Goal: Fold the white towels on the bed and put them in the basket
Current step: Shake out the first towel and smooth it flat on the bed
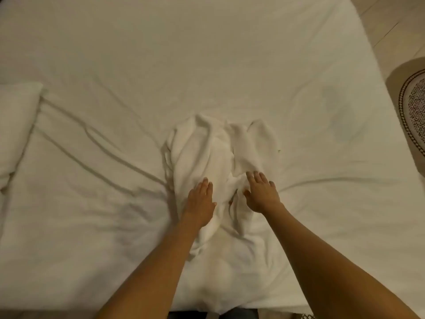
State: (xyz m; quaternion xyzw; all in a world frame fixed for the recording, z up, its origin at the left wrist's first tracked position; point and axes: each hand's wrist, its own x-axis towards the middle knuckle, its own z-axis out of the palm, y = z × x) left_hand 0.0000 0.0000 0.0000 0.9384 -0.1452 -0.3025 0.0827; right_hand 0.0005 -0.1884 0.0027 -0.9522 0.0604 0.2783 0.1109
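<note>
Towel (213,153) lies bunched mid-bed (92,215), trailing to the near edge. Left hand (199,201) and right hand (262,194) rest flat on it, fingers (258,178) spread, likely flattening before first fold. Basket not visible.

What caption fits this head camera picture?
Both hands, left and right, rest flat on a crumpled white towel on the bed.
</note>
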